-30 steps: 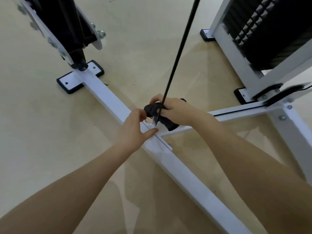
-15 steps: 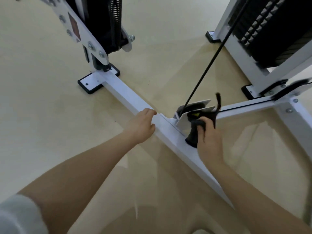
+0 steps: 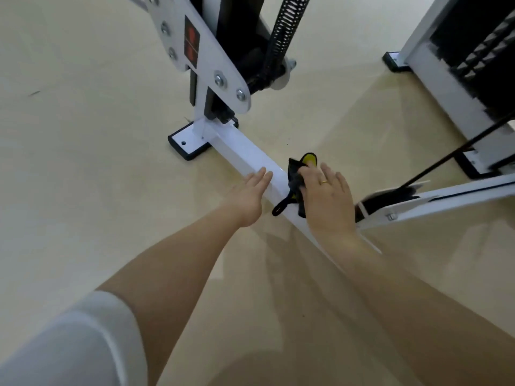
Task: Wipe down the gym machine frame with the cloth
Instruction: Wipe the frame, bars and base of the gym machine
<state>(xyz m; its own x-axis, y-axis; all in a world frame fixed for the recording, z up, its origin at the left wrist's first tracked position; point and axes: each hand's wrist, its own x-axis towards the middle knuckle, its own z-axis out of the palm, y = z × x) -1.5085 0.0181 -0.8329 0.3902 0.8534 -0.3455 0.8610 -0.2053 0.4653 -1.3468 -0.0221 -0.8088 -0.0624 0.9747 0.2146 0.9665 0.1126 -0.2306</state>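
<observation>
Hands apart: your right hand [image 3: 327, 196] presses the cloth [image 3: 296, 181] flat on the white frame [image 3: 245, 154], fingers straight; your left hand [image 3: 249, 190] lies open against the frame's near edge. A red label [image 3: 192, 43] on the plate [image 3: 223, 71] is too blurred to read.

A white floor beam [image 3: 245, 154] of the gym machine frame runs diagonally across a tan floor [image 3: 83, 190], from a black-edged foot plate [image 3: 185, 144] under a bolted white upright [image 3: 206, 68] toward the person. The right hand [image 3: 327, 196] lies with fingers extended on a dark cloth [image 3: 295, 185] with a yellow patch, pressing it onto the top of the beam, while the left hand [image 3: 248, 195] rests flat with straight fingers against the beam's near side, just beside the cloth. To the right, a second white bar [image 3: 446, 199] meets the beam, a black cable [image 3: 451, 154] rises from it, and a weight stack [image 3: 485, 51] stands behind.
</observation>
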